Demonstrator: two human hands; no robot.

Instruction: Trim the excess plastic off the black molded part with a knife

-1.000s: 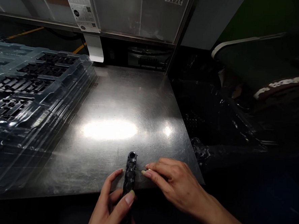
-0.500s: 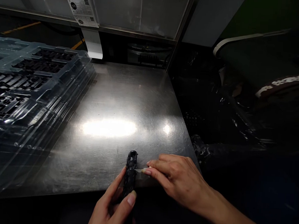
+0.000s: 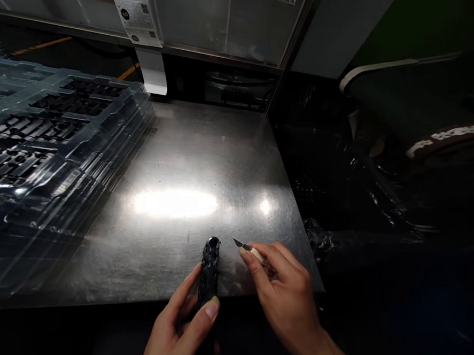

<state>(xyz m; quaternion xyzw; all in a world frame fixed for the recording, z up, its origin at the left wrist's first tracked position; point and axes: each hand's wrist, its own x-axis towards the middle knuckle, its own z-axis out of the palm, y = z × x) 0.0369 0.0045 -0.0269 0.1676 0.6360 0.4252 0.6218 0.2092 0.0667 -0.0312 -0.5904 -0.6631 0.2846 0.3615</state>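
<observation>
The knife (image 3: 253, 251), pinched by the right hand (image 3: 288, 290), is now shifted away from the black part (image 3: 210, 272), clamped leftward by the left hand (image 3: 180, 321), long axis forward.

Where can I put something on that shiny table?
The metal table is bare between the clear trays and its right edge, toward the back. Crowded: the trays' side, and the front middle, where the left hand holds a black part, the right hand a knife.

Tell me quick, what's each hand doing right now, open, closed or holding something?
Left hand: closed around the long black part.
Right hand: closed, holding a small knife, its blade apart from the part.
</observation>
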